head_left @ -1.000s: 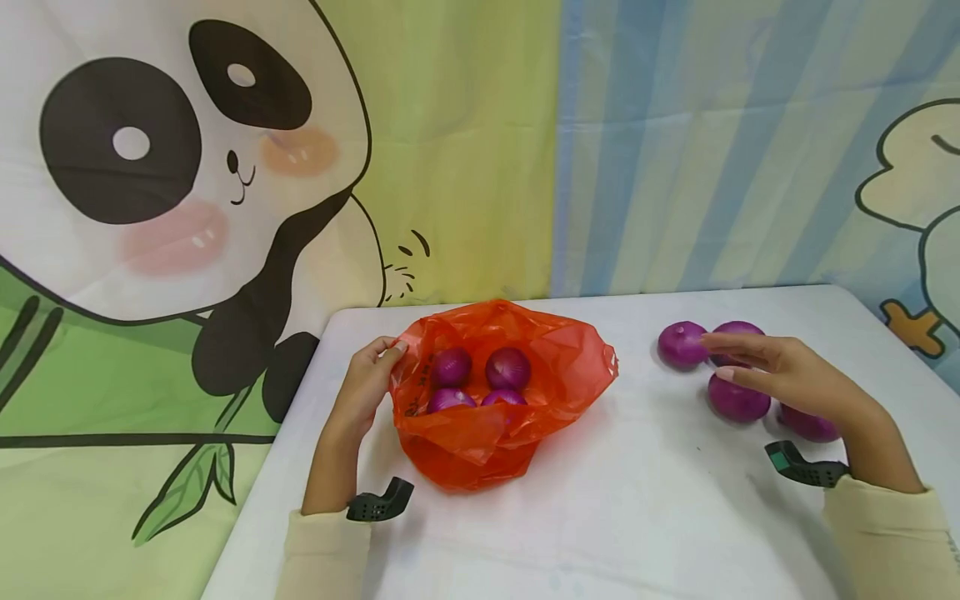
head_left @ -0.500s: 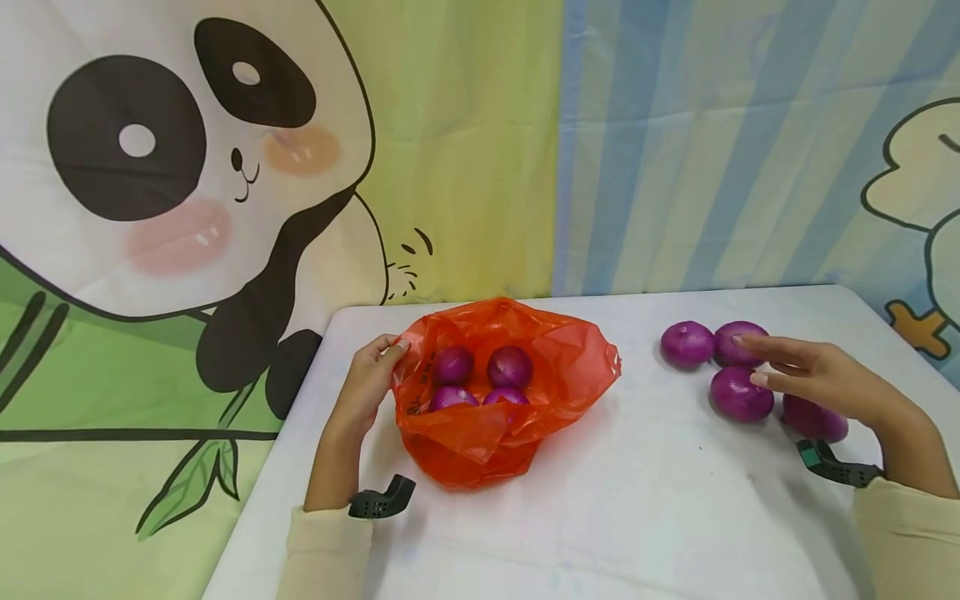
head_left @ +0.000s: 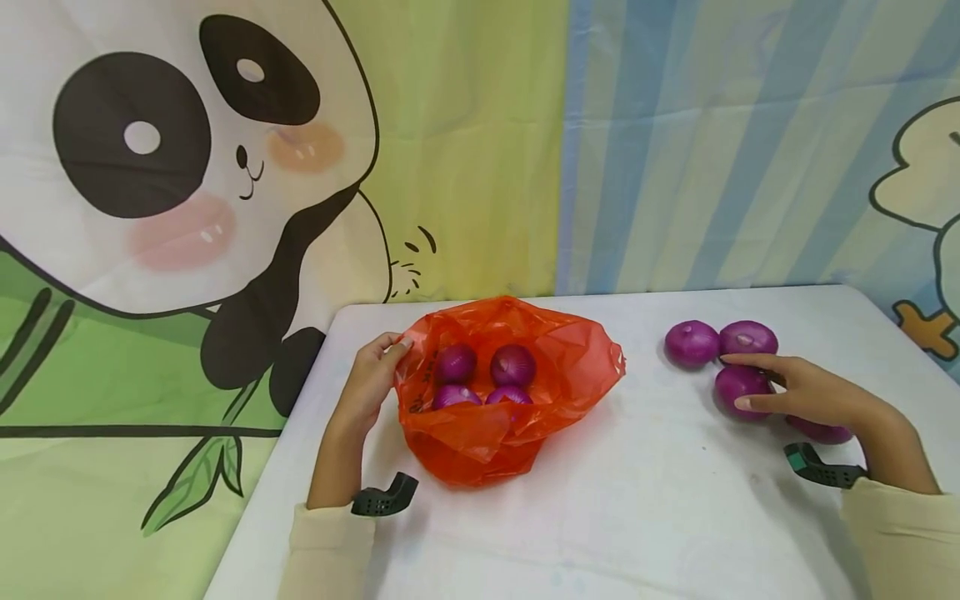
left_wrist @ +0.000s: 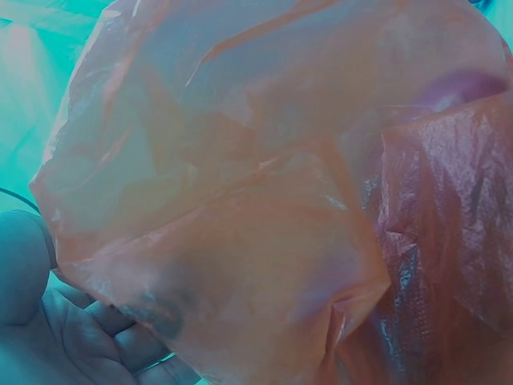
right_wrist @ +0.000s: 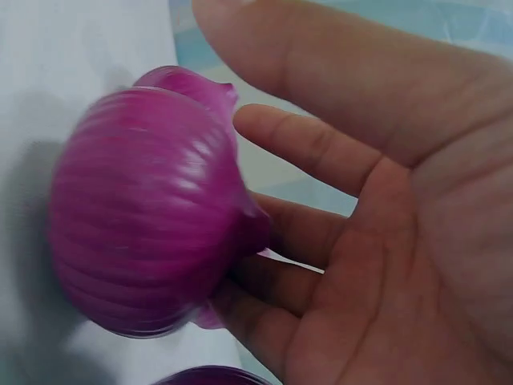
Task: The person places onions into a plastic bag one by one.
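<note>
Right hand (head_left: pixel 813 390) nearer onion (head_left: pixel 738 384), palm (right_wrist: pixel 377 293) wristcam-only

White table (head_left: pixel 600 525) stands before a lightly creased backdrop (head_left: pixel 472 142), bearing a printed panda (head_left: pixel 240 217) over green and yellow at left, blue stripes (head_left: pixel 693 167) at right.

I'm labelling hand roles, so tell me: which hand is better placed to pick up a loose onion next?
Probably the right hand: it is open, right at a loose onion. The left hand holds the edge of the red bag, away from that onion, and would likely have to let go first.
</note>
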Tool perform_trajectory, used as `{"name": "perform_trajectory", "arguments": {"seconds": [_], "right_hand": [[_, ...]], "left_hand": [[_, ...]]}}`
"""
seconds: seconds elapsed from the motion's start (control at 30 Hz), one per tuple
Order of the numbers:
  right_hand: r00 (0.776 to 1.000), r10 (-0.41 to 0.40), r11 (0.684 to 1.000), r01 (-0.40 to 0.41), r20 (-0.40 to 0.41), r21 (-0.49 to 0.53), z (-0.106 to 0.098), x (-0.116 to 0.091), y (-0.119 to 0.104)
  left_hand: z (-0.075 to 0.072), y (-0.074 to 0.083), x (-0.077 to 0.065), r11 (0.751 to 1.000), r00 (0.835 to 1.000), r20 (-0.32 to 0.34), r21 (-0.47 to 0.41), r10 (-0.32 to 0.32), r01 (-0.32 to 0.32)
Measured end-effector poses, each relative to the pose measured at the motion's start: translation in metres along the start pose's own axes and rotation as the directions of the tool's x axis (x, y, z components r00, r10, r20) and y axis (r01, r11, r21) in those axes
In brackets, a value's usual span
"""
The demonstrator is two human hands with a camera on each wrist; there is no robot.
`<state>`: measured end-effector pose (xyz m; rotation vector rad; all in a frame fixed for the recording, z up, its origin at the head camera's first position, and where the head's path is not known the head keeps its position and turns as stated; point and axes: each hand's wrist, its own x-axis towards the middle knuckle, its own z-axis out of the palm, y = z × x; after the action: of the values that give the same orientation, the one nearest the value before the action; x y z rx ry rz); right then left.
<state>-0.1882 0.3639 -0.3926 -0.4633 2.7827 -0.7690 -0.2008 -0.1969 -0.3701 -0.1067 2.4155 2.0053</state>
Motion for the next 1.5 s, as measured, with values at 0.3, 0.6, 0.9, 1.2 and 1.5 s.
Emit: {"name": "perform_trajectory", "arguments": {"seconds": [0.3, 0.6, 0.9, 1.2, 1.5], "right_hand": [[1.0, 0.021, 1.0, -0.021, -0.015, 0.002, 0.009, 0.006, 0.002], [0.999, 0.02, 1.0, -0.02, -0.027, 0.001, 0.014, 0.011, 0.0], [0.999, -0.018, 1.0, 0.017, -0.052, -0.021, 0.014, 0.013, -0.004], [0.999, -0.013, 1.0, 0.012, -0.042, -0.025, 0.012, 0.012, -0.008], [0.998, -0.039, 0.999, 0.037, -0.054, -0.02, 0.011, 0.01, -0.015]], "left_hand": [[0.001, -0.001, 0.0, 1.0, 1.0, -0.002, -0.004, 0.008, -0.008], [0.001, -0.003, 0.003, 1.0, 1.0, 0.006, 0.01, 0.003, -0.003], [-0.001, -0.003, 0.002, 1.0, 1.0, 0.009, 0.005, 0.005, -0.005], [-0.001, -0.001, 0.001, 1.0, 1.0, -0.001, -0.005, 0.0, 0.0], [-0.002, -0.001, 0.001, 1.0, 1.0, 0.007, 0.003, -0.008, 0.008]]}}
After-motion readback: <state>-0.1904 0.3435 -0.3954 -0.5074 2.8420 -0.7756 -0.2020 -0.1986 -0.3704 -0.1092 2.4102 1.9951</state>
